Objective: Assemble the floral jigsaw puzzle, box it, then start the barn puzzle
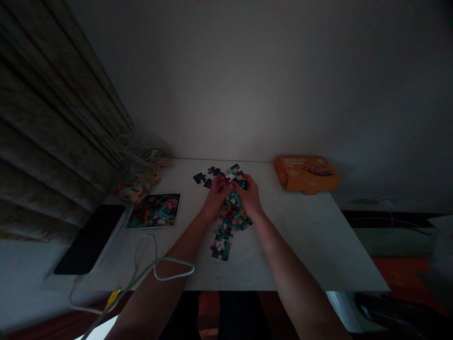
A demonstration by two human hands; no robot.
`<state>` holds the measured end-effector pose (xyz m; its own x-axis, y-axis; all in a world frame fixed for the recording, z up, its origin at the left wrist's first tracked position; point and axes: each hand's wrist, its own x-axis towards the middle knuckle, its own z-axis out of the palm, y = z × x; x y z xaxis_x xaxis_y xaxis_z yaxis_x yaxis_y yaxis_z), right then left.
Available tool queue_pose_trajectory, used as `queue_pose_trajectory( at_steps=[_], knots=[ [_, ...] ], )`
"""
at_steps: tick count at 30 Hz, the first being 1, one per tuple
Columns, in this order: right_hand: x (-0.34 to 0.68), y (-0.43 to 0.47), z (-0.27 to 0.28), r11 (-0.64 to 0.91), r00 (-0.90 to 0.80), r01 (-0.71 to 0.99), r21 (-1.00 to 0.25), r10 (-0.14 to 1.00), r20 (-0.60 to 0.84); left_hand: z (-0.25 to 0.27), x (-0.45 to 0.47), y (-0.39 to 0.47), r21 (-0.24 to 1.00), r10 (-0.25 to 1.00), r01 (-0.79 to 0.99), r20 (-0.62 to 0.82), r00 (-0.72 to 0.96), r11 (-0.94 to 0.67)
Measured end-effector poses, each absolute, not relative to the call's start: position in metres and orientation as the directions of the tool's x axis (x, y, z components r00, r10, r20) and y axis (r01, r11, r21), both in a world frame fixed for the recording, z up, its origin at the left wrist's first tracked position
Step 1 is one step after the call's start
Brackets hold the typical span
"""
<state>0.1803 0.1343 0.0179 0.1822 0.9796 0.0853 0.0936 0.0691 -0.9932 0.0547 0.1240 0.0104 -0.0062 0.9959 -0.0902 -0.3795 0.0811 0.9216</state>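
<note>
My left hand (pixel 214 197) and my right hand (pixel 250 194) are close together near the back middle of the white table. Between their closed fingers is a small cluster of joined jigsaw pieces (pixel 235 173), whose lower edge the thumbs partly cover. Below it, a larger joined puzzle section (pixel 233 215) in teal and red tones lies on the table, with a narrow strip running toward me. It is too dark to tell whether the cluster touches this section. Dark puzzle pieces (pixel 203 178) lie left of my left hand.
A picture card (pixel 155 210) and a dark tablet-like device (pixel 91 238) lie on the left. A white cable (pixel 175 277) crosses my left forearm. Plastic bags of pieces (pixel 138 185) stand by the curtain. An orange puzzle box (pixel 307 174) sits at the back right of the table (pixel 304 250).
</note>
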Motion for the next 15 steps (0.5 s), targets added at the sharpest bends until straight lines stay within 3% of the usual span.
queue_pose_trajectory(
  at_steps=[3,15],
  knots=[
    [0.177,0.133,0.018,0.056,0.198,0.015,-0.998,0.979,0.058,0.013,0.061,0.117,0.930,0.989,-0.340,-0.112,0.098,0.139],
    [0.186,0.132,0.016,-0.056,-0.024,-0.065,-0.996,0.998,-0.054,0.007,0.052,0.125,0.972,0.997,-0.228,-0.067,-0.024,0.060]
  ],
)
